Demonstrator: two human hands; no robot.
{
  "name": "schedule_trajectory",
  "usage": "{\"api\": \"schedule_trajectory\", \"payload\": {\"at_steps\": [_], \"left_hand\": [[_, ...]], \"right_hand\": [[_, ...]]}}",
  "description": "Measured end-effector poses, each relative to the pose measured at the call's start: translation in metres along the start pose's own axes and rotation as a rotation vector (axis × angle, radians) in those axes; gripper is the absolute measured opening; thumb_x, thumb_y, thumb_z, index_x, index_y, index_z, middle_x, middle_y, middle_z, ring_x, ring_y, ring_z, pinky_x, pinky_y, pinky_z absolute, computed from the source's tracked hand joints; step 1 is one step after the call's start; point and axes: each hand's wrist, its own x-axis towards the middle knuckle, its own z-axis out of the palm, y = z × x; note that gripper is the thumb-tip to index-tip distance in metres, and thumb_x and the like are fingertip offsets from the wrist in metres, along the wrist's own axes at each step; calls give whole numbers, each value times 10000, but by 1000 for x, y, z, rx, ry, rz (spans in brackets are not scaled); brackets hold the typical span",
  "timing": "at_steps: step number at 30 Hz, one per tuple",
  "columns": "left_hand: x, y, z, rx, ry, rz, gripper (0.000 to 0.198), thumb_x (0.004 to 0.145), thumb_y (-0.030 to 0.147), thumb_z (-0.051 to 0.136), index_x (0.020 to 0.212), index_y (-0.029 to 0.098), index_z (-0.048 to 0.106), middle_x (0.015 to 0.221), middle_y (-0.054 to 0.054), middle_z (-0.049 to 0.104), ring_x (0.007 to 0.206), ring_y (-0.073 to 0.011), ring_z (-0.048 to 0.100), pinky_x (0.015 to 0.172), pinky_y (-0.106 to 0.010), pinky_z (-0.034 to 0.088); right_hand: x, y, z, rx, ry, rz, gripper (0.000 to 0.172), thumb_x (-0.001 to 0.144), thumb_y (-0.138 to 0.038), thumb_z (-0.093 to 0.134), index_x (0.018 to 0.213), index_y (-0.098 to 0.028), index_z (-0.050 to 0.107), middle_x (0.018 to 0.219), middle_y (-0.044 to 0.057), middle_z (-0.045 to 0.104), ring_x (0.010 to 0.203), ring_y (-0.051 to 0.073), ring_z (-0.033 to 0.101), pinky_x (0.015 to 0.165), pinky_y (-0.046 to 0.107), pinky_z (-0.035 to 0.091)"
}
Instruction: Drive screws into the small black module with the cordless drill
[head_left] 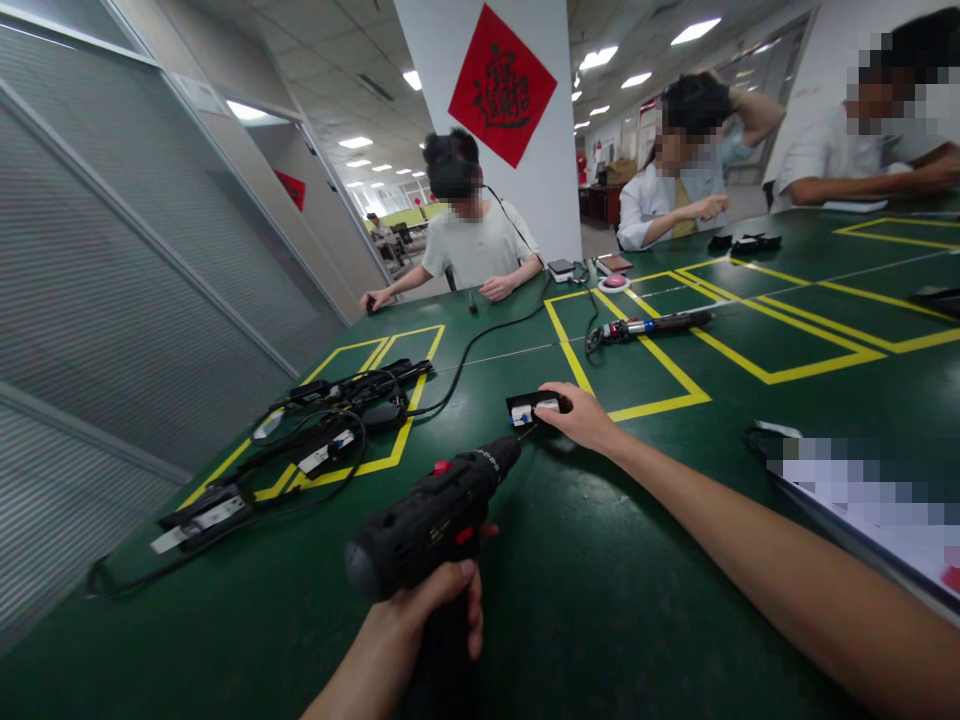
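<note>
Head view: left hand (439, 605) wrapped round the grip of a black drill (431, 520), chuck aimed away toward the right hand. Right hand (577, 415) pinches a small black part with white pieces (521, 413), just past the drill bit; can't tell if bit touches it.

Room: green tabletop (592, 580) runs as plain surface between left hand and right forearm. Its left edge slants away, well left of left hand. Yellow tape (660, 408) outlines boxes beyond right hand and left of it.

Writing: red diamond sign (502, 85) on the pillar past right hand, one ornate black Chinese-style character. Lettering on drill body too small to read.

In the way: black cabled assemblies (322, 440) spread left of the right hand, one cable (480, 345) running away from them toward the far side. Pen-shaped tool (652, 325) beyond right hand, further right. Pixelated flat item (862, 510) right of right hand, on the far side of the forearm. Co-worker (476, 240) sits across, beyond right hand; two more people further right.
</note>
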Motion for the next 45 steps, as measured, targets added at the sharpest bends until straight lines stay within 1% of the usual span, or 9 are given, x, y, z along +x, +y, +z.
{"api": "schedule_trajectory", "payload": {"at_steps": [4,7,19,25,29,34,39,42,45], "left_hand": [[0,1,-1,2,-13,-6,362,839,363,558,1112,128,584,622,4,590,514,-175,587,567,-323,447],[1,-1,-2,8,-6,-3,307,837,355,559,1044,129,585,609,4,589,506,-171,582,569,-327,450],[5,-7,-2,-60,-12,22,255,813,350,579,962,143,571,581,8,585,464,-166,567,520,-313,436],[3,-3,-3,-39,-25,8,243,837,345,559,965,141,583,600,7,585,492,-165,575,555,-318,446],[6,-5,-3,-26,-11,0,283,837,359,558,1015,140,575,604,7,591,485,-172,579,546,-318,441],[15,-7,-2,-122,-10,-24,240,825,307,545,989,133,561,570,18,579,447,-150,550,521,-299,425],[17,-8,-5,-126,-2,-31,266,821,324,548,1004,132,559,577,21,575,456,-151,559,524,-295,421],[13,-8,-5,-107,-3,-50,298,820,333,560,1037,130,548,583,17,582,467,-158,566,523,-298,420],[7,-7,-2,-72,-3,-22,315,816,337,576,1052,132,540,592,15,587,480,-162,567,527,-304,429]], "right_hand": [[0,1,1,-2,-2,7,381,804,-399,622,1144,-226,621,1006,41,629,889,181,591,805,316,452],[1,0,0,-11,-10,8,375,805,-404,619,1135,-227,625,996,39,627,880,181,588,789,310,448],[1,3,3,-4,21,8,375,788,-399,631,1126,-237,635,958,27,629,845,178,588,762,299,446],[1,4,2,2,16,1,375,791,-407,627,1127,-240,634,953,23,626,832,175,589,753,298,448],[0,1,1,9,5,0,375,795,-406,626,1129,-237,633,974,31,630,843,177,591,759,300,449],[-2,0,3,39,-50,-55,358,783,-417,646,1093,-238,650,1014,35,644,848,170,592,784,308,451],[-1,2,4,37,-18,-52,375,780,-403,652,1112,-229,641,1033,45,646,882,175,593,804,311,453],[1,5,4,30,7,-30,383,787,-403,642,1124,-221,634,1032,50,647,892,179,597,808,310,457],[2,8,5,23,42,-19,392,783,-408,647,1121,-210,632,1030,53,647,899,182,602,828,314,456]]}}
